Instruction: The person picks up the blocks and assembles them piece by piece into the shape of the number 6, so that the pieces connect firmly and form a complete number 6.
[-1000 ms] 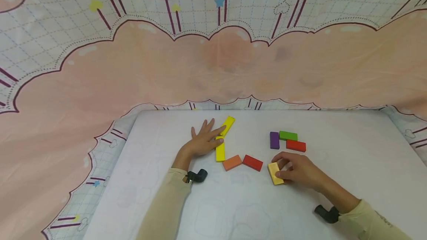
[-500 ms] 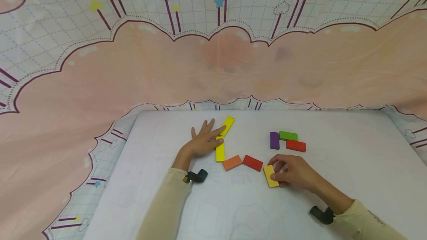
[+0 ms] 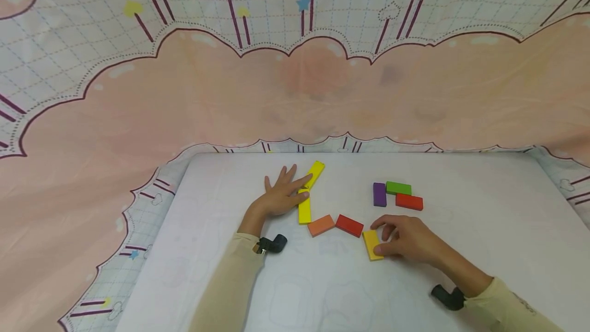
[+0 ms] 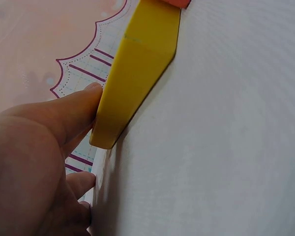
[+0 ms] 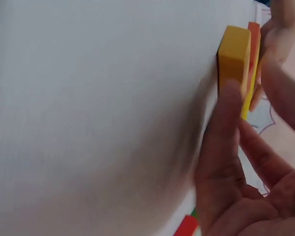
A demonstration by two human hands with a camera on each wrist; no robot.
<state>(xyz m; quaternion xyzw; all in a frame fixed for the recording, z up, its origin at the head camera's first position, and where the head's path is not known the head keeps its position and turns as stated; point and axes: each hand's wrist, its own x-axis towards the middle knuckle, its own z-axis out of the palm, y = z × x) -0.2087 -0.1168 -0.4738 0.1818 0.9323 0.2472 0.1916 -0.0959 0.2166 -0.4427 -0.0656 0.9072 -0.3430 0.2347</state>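
Observation:
My left hand (image 3: 279, 196) lies with spread fingers on the white table, its index finger and thumb reaching onto two yellow blocks. The upper yellow block (image 3: 315, 170) slants; the lower yellow block (image 3: 304, 214) stands nearly lengthwise below it. An orange block (image 3: 321, 226) and a red block (image 3: 349, 225) continue the row to the right. At its right end lies a golden-yellow block (image 3: 371, 242), close to the red one's corner. My right hand (image 3: 410, 237) has its thumb at that block; in the right wrist view the index finger stands apart from the block (image 5: 234, 44).
Behind my right hand sit a purple block (image 3: 379, 194), a green block (image 3: 398, 188) and a second red block (image 3: 409, 201), grouped together. The table (image 3: 295, 291) meets a patterned cloth (image 3: 322, 91) at its far edge.
My right hand has brought the golden-yellow block left and slightly nearer, to the red block's end. Its index finger has since come away from the block. The left hand stays put.

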